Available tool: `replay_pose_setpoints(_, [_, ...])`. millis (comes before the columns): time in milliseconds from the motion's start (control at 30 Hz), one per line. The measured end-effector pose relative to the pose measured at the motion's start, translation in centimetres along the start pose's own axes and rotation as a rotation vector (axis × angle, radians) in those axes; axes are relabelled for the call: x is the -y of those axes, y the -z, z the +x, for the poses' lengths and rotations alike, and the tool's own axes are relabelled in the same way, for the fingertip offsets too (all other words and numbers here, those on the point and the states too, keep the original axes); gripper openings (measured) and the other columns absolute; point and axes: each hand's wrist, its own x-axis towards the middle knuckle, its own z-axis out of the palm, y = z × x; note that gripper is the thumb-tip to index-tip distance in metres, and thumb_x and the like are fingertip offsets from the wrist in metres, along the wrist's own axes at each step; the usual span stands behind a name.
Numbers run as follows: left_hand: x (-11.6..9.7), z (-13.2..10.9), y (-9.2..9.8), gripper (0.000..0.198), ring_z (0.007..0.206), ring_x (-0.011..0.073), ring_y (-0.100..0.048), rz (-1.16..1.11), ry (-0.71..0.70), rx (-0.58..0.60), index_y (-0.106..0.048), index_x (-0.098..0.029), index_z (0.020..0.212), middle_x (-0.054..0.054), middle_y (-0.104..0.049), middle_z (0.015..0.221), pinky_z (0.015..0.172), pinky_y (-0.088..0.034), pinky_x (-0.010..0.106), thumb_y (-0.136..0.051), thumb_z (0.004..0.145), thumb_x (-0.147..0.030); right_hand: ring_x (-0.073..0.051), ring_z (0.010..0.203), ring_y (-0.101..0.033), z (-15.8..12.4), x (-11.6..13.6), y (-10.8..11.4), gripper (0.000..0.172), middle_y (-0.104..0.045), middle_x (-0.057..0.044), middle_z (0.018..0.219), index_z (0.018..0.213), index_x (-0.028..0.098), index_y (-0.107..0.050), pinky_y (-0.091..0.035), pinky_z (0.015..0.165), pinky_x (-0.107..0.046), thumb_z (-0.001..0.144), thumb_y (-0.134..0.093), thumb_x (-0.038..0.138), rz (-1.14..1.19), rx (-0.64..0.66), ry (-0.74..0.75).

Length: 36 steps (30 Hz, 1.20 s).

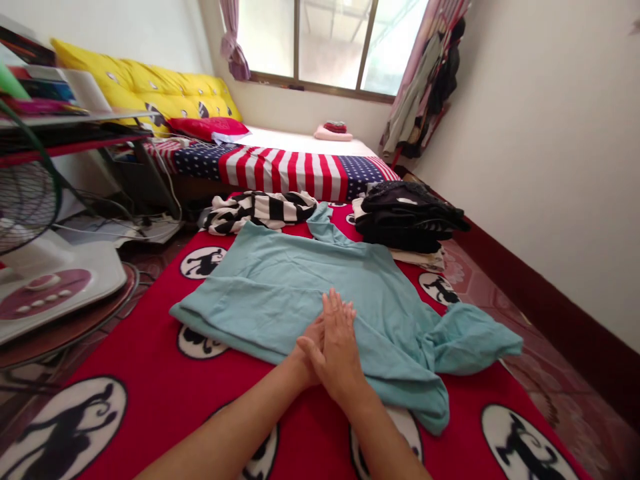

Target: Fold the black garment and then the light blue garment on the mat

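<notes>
A light teal garment (300,273) lies spread on the red blanket (150,373), its near edge folded over and one sleeve out to the right. My right hand (337,343) rests palm down across my left hand (313,347), over the near part of the garment. The fingers of my right hand are stretched out, with the thumb apart. Most of my left hand is covered; its fingertips show beside the right hand's fingers. No object shows in either hand.
Behind the garment lie a black-and-white checked cloth (260,210) and, at right, a stack of dark folded clothes (407,217). A fan base (55,287) stands at left. Farther back is a bed (290,170) beneath the window; clothes (425,87) hang at right.
</notes>
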Motion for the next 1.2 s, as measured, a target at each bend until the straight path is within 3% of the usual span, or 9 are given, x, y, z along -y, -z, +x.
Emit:
replay_pose_setpoints(67, [0.1,-0.1,0.0,0.056,0.142,0.0178,-0.017,0.009,0.055,-0.021,-0.016,-0.027,0.149,0.0,-0.023,0.154,0.115,-0.021,0.044,-0.027,0.094,-0.032,-0.031,0.141,-0.016,-0.3,0.1,-1.9,0.076,-0.023,-0.018,0.152,0.148,0.012,-0.015,-0.02,0.109,-0.056,0.088,-0.045,0.05,-0.032,0.011,-0.041])
replay_pose_setpoints(167, [0.7,-0.4,0.4,0.06,0.143,0.0193,-0.014,0.008,0.095,-0.016,-0.018,-0.021,0.149,0.004,-0.021,0.154,0.116,-0.02,0.04,-0.033,0.092,-0.036,-0.03,0.141,-0.017,-1.5,-2.0,-2.8,0.07,-0.024,-0.019,0.151,0.148,0.011,-0.014,-0.023,0.107,-0.057,0.093,-0.03,0.05,-0.131,0.015,-0.11])
replay_pose_setpoints(333, [2.0,-1.8,1.7,0.064,0.143,0.026,-0.009,0.071,0.133,0.008,-0.024,-0.015,0.147,0.012,-0.018,0.155,0.115,-0.014,0.05,-0.035,0.091,-0.046,-0.032,0.141,-0.018,-3.3,-5.4,-1.6,0.08,-0.024,-0.021,0.15,0.145,0.006,-0.022,-0.022,0.108,-0.056,0.089,-0.027,0.061,-0.325,0.045,-0.01])
replay_pose_setpoints(500, [4.7,-4.5,3.7,0.07,0.142,0.03,-0.012,0.139,0.225,-0.029,-0.028,-0.023,0.145,0.01,-0.02,0.155,0.112,-0.011,0.055,-0.039,0.087,-0.059,-0.033,0.14,-0.017,-4.1,-5.6,-0.6,0.08,-0.027,-0.02,0.15,0.143,0.003,-0.03,-0.021,0.109,-0.055,0.089,-0.022,0.062,-0.405,0.062,0.021])
replay_pose_setpoints(733, [9.2,-8.5,6.7,0.069,0.142,0.0338,-0.011,0.297,0.425,-0.13,-0.036,-0.026,0.142,0.01,-0.024,0.153,0.112,-0.007,0.057,-0.047,0.083,-0.06,-0.034,0.139,-0.021,-4.2,-5.8,-0.7,0.081,-0.03,-0.02,0.148,0.143,0.003,-0.029,-0.022,0.107,-0.056,0.089,-0.02,0.063,-0.418,0.053,0.032])
replay_pose_setpoints(900, [10.5,-9.5,7.3,0.073,0.141,0.0352,-0.015,0.362,0.506,-0.17,-0.037,-0.019,0.142,0.014,-0.023,0.153,0.111,-0.018,0.053,-0.05,0.081,-0.058,-0.034,0.14,-0.02,-4.1,-5.6,-0.6,0.082,-0.03,-0.021,0.148,0.141,0.0,-0.031,-0.022,0.108,-0.055,0.09,-0.017,0.062,-0.448,0.071,0.028])
replay_pose_setpoints(1100, [11.8,-8.3,8.8,0.07,0.132,0.0327,-0.036,0.408,0.661,-0.064,-0.042,-0.01,0.138,0.015,-0.034,0.148,0.105,-0.034,0.043,-0.049,0.084,-0.054,-0.03,0.141,-0.018,-4.1,-5.3,-0.6,0.081,-0.029,-0.019,0.149,0.142,0.002,-0.03,-0.018,0.11,-0.052,0.09,-0.012,0.061,-0.461,0.101,-0.021])
replay_pose_setpoints(1200, [12.5,-8.0,9.6,0.065,0.128,0.0316,-0.041,0.419,0.669,-0.028,-0.045,-0.009,0.136,0.018,-0.038,0.145,0.104,-0.036,0.042,-0.049,0.086,-0.051,-0.03,0.141,-0.018,-4.1,-5.3,-0.6,0.08,-0.029,-0.018,0.149,0.142,0.002,-0.031,-0.016,0.111,-0.051,0.09,-0.015,0.06,-0.46,0.106,-0.032])
